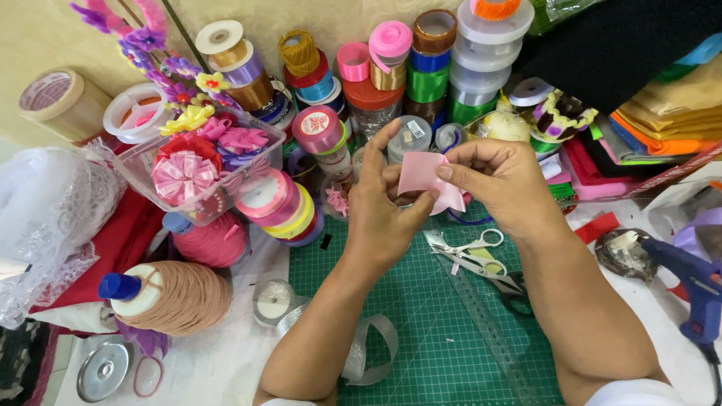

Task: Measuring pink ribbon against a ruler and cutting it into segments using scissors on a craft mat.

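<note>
A: What's the biggest thing down there?

B: The green cutting mat [421, 353] on the surface, with a clear ruler [489, 331] lying across it. Behind it stands a crowd of ribbon spools [391, 68], and to the left a clear tub of ribbon flowers [195, 165] and 2 cones of thread, 1 tan [180, 297], 1 pink [214, 240].

A: And the hands?

B: Both are raised above the mat's far edge. The left hand [380, 214] and the right hand [500, 180] each have a closed grip on 1 folded pink ribbon piece [425, 177], which sits between them: left thumb pressed at its lower edge, right thumb and fingers pinching its right side.

A: Anything smaller nearby?

B: Scissors [477, 256] lie on the mat just under the right wrist, a silver ribbon strip [368, 346] curls beside the left forearm, and a blue glue gun [696, 289] rests at the far right.
</note>
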